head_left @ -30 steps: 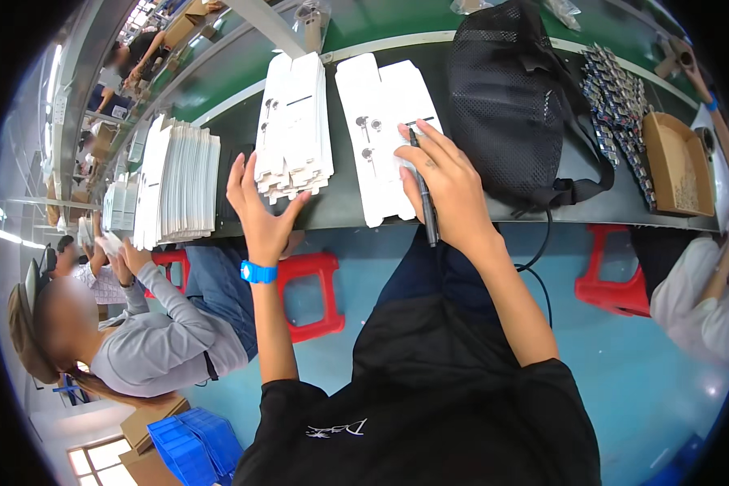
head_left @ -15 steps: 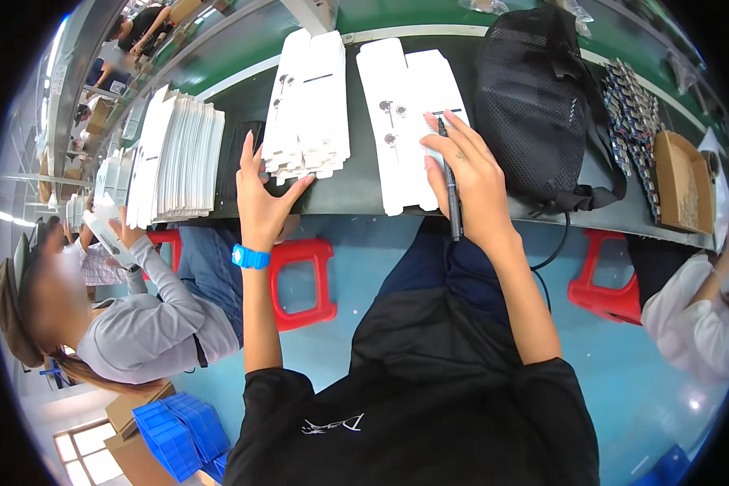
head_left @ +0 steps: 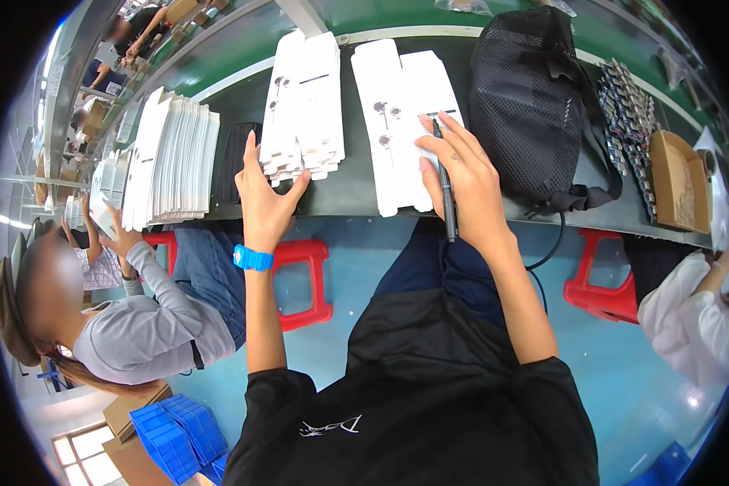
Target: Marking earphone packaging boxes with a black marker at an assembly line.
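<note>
My left hand (head_left: 267, 206), with a blue watch (head_left: 253, 258) at the wrist, has its thumb and forefinger spread around the near left corner of a stack of flat white printed cartons (head_left: 320, 101). Its thumb touches or nearly touches the stack's near edge; the other fingers are partly hidden. Held in my right hand (head_left: 476, 190) is a black marker pen (head_left: 449, 202), pointing toward me at its lower end. That hand's fingertips lie on the right side of a flat white carton (head_left: 390, 77) with dark printed pictures; whether more cartons lie beneath it, I cannot tell.
A tall row of white cartons (head_left: 178, 154) stands left, beside a dark object (head_left: 233, 158). To the right are a black mesh bag (head_left: 526, 105), bundled small metallic parts (head_left: 628, 121) and an open cardboard box (head_left: 682, 182). A person in grey (head_left: 150, 328) sits at left; red stools (head_left: 304, 283) stand below the table.
The whole view has shifted slightly. Both hands keep nearly the same place on the cartons, and the pen stays in my right hand. The seated person's hands at left have moved a little.
</note>
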{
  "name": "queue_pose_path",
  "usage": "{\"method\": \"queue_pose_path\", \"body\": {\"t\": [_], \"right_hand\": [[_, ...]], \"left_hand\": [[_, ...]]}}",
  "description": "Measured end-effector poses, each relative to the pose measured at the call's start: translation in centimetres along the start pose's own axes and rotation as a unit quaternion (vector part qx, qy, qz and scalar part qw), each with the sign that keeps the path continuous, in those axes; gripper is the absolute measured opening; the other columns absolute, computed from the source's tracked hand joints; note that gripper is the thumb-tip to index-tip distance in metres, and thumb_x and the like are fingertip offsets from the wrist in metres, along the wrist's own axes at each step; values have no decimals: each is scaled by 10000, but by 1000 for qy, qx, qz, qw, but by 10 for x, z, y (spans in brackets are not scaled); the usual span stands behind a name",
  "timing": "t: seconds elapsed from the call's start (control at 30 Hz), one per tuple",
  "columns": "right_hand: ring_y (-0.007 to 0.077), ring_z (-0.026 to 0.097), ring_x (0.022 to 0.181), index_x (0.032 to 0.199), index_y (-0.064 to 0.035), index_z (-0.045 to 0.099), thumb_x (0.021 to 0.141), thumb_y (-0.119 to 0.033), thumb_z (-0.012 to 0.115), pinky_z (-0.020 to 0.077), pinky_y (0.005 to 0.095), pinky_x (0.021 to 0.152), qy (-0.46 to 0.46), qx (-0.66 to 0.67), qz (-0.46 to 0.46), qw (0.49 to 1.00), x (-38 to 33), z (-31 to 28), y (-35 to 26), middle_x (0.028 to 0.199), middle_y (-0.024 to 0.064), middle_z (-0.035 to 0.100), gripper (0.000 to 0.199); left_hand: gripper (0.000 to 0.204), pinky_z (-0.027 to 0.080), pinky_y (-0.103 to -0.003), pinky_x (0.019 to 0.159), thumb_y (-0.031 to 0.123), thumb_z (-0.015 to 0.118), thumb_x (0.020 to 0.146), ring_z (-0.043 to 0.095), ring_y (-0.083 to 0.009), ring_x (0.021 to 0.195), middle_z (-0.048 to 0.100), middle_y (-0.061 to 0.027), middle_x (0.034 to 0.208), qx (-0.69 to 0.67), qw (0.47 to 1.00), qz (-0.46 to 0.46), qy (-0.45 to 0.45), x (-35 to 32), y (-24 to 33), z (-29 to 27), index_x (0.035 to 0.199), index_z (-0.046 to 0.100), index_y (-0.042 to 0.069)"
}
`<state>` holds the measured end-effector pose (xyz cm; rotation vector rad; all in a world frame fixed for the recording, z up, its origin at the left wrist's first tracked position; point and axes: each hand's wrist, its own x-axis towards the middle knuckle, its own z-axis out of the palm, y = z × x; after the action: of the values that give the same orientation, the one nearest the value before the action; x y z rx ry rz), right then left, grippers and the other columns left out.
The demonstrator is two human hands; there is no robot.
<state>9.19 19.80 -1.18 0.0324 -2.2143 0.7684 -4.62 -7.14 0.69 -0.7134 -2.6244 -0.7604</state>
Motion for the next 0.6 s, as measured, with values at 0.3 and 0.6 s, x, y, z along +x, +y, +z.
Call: {"method": "queue_pose_path", "body": {"t": [0.3, 0.6], "right_hand": [[386, 606, 1302, 1097, -40, 702, 878, -16, 712, 508, 470, 1043, 7, 7, -6, 1000, 0, 0, -1, 1207, 207, 709, 221], [364, 568, 1346, 1095, -40, 697, 903, -72, 691, 502, 471, 1029, 0, 4, -5, 1000, -2, 0, 2, 1318, 161, 685, 195]], "left_hand": [[954, 435, -481, 1046, 143, 812, 813, 555, -446, 1166, 555, -264, 1407, 47, 997, 55, 24, 4, 11, 4, 1600, 292, 4], [888, 504, -406, 1046, 59, 799, 826, 581, -344, 1302, 495, -231, 1513, 31, 998, 45, 31, 2, 6, 4, 1578, 329, 1]]}}
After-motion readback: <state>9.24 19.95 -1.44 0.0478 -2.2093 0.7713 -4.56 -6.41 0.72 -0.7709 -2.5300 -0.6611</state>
